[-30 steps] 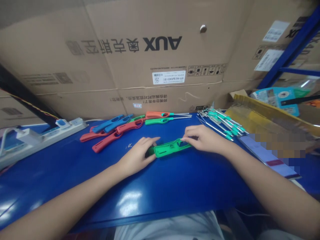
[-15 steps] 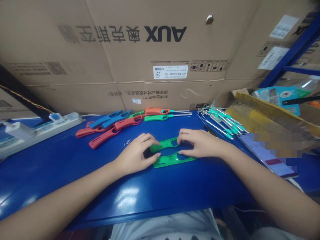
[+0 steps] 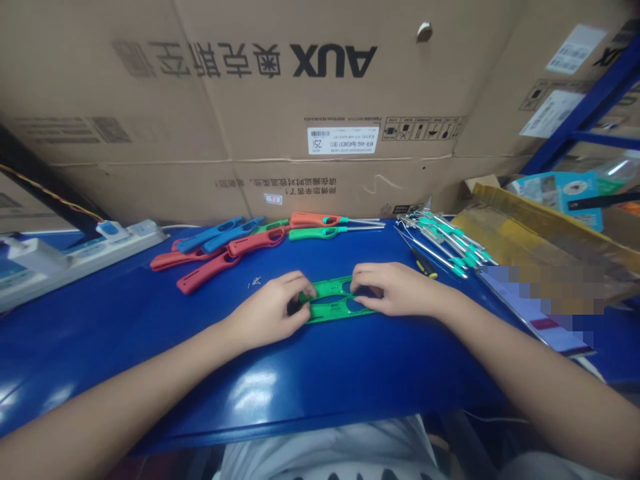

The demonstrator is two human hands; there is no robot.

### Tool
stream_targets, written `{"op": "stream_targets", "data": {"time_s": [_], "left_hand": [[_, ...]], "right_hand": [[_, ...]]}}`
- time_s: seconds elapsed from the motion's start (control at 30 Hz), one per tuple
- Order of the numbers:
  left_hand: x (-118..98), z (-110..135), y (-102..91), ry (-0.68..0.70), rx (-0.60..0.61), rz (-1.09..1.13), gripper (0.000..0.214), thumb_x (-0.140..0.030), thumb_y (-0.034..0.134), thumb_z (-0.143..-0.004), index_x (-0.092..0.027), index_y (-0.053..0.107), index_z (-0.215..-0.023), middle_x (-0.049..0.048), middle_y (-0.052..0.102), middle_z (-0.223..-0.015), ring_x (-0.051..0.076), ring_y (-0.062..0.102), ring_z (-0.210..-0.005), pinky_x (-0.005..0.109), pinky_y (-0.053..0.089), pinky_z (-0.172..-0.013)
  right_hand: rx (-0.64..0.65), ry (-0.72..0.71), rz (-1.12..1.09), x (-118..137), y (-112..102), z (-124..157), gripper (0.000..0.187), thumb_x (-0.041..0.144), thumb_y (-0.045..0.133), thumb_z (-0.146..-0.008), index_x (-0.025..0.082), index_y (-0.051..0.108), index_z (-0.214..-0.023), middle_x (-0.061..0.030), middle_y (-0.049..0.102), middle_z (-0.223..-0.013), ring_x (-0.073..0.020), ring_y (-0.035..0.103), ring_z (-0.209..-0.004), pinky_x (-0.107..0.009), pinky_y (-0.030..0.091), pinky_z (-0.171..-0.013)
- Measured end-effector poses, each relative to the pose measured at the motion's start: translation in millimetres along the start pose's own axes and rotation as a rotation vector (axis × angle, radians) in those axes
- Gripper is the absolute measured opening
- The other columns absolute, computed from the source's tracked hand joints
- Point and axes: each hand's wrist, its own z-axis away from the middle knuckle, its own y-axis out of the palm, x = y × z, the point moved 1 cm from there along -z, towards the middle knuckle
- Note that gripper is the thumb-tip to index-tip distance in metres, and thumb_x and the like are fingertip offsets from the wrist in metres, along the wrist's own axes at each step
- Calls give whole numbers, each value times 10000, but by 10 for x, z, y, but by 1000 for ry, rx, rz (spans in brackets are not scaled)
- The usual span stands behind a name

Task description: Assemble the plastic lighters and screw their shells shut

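I see both hands down on the blue table [image 3: 150, 347], near its middle, working on the green lighter shell halves [image 3: 336, 301]; the two halves lie flat and side by side, touching along their length, one just farther from me than the other, with their oval cut-outs lined up.

My left hand [image 3: 273, 310] is curled over their left ends, thumb and fingertips closed on the plastic; my right hand [image 3: 395, 290] covers their right ends, fingers bent and pressed onto the far half, thumb at the near one; neither hand lifts the halves off the table.

Just left of the left hand lie a few small screws [image 3: 255, 283]; farther off on the left is a loose pile of red and blue shells [image 3: 215, 250]; beside it, toward the far edge, two assembled lighters [image 3: 325, 226], one orange and one green, point right.

On the far right lies a bundle of metal tubes with teal fittings [image 3: 445, 241]; a small screwdriver [image 3: 425, 268] sits just beyond the right hand; a white power strip [image 3: 75, 257] runs along the left; cardboard boxes [image 3: 300, 107] wall off the back.
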Motion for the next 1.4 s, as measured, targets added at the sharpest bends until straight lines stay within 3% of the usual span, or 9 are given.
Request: {"op": "stream_targets", "data": {"time_s": [0.4, 0.53, 0.67, 0.77, 0.87, 0.93, 1.03, 1.2, 1.4], "left_hand": [[-26, 11, -28, 11, 28, -87, 295, -353, 650, -854, -197, 647, -1105, 64, 625, -1086, 234, 627, -963, 359, 530, -833], [-35, 20, -31, 22, 45, -144, 428, -472, 717, -801, -205, 634, -1125, 67, 637, -1115, 261, 629, -1008, 381, 529, -850], [-29, 27, -33, 33, 55, -175, 421, -481, 714, -807, -210, 632, -1118, 59, 649, -1096, 256, 638, -995, 370, 527, -832], [-32, 28, -42, 31, 51, -200, 390, -478, 705, -819, -219, 629, -1101, 49, 654, -1086, 248, 644, -980, 349, 518, -795], [-51, 32, -57, 37, 41, -228, 403, -466, 711, -818, -220, 600, -1117, 40, 659, -1090, 245, 643, -978, 336, 505, -772], [-68, 36, -65, 56, 38, -250, 433, -476, 710, -822, -219, 579, -1144, 40, 658, -1102, 246, 639, -980, 335, 497, -769], [-82, 42, -64, 95, 63, -284, 421, -517, 672, -865, -227, 589, -1158, 45, 646, -1111, 248, 629, -982, 339, 485, -767], [-60, 44, -59, 112, 112, -298, 329, -507, 588, -946, -221, 628, -1104, 57, 631, -1097, 247, 622, -989, 337, 479, -768], [-56, 55, -123, 52, 149, -308, 284, -470, 576, -958, -210, 632, -1056, 47, 618, -1020, 210, 633, -858, 298, 446, -637]], "right_hand": [[18, -10, 31, 30, -21, 5, 72, 257, 650, -898, 200, 677, -930, 0, 657, -925, -114, 551, -701, -243, 343, -610], [16, -24, 56, 37, -18, 11, 98, 285, 629, -915, 207, 683, -940, -12, 670, -943, -127, 573, -715, -251, 352, -612], [-54, -2, 78, 6, -45, 15, 184, 357, 580, -955, 220, 701, -980, -36, 697, -1029, -159, 634, -806, -269, 404, -667], [-179, 169, 129, -119, -139, 28, 214, 296, 521, -963, 231, 716, -1023, -49, 732, -1030, -191, 667, -871, -287, 434, -722], [-279, 531, 245, -353, -294, 95, 324, 226, 507, -914, 240, 687, -1184, -54, 754, -946, -225, 673, -816, -308, 427, -692], [-275, 742, 322, -534, -393, 171, 393, 203, 505, -886, 230, 651, -1250, -77, 746, -1030, -256, 677, -887, -317, 425, -671], [-159, 995, 403, -786, -475, 290, 376, 232, 553, -852, 190, 654, -1211, -140, 695, -1189, -310, 657, -1030, -345, 458, -713], [-77, 1108, 394, -1002, -439, 355, 120, 231, 640, -770, 172, 710, -848, -175, 716, -985, -350, 666, -961, -398, 495, -732], [-205, 1109, 383, -974, -464, 339, 168, 255, 588, -814, 163, 652, -939, -198, 699, -1022, -346, 662, -963, -386, 484, -710]]}}
